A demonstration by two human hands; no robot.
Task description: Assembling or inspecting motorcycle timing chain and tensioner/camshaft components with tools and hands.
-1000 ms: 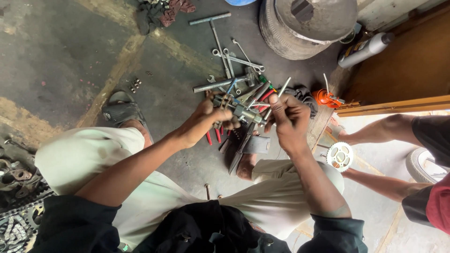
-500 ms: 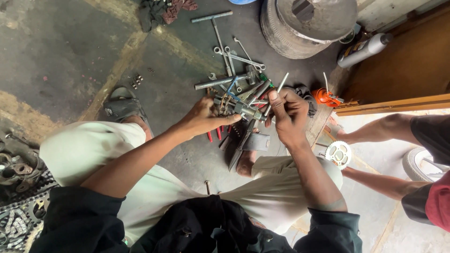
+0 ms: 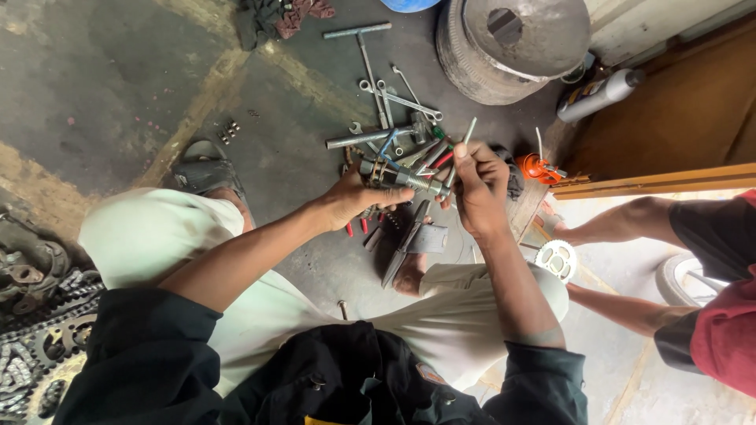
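Holding a metal part (image 3: 402, 179) above the tool pile (image 3: 394, 118), left hand (image 3: 354, 201) grips it; right hand (image 3: 479, 185) pinches a rod (image 3: 463, 142), apparently not yet fitted.

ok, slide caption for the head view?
Left hand and right hand grip a grey metal threaded part above scattered steel wrenches.

Both bare forearms reach away from the body, out of dark sleeves pushed up to about the elbow, and the two hands meet at the far centre of the scene. The left hand (image 3: 356, 198) comes in from the near left, wrist straight, fingers curled shut and thumb pointing right. The right hand (image 3: 480, 189) rises almost straight from the near right, back toward the camera, its fingers closed in a fist-like grip.
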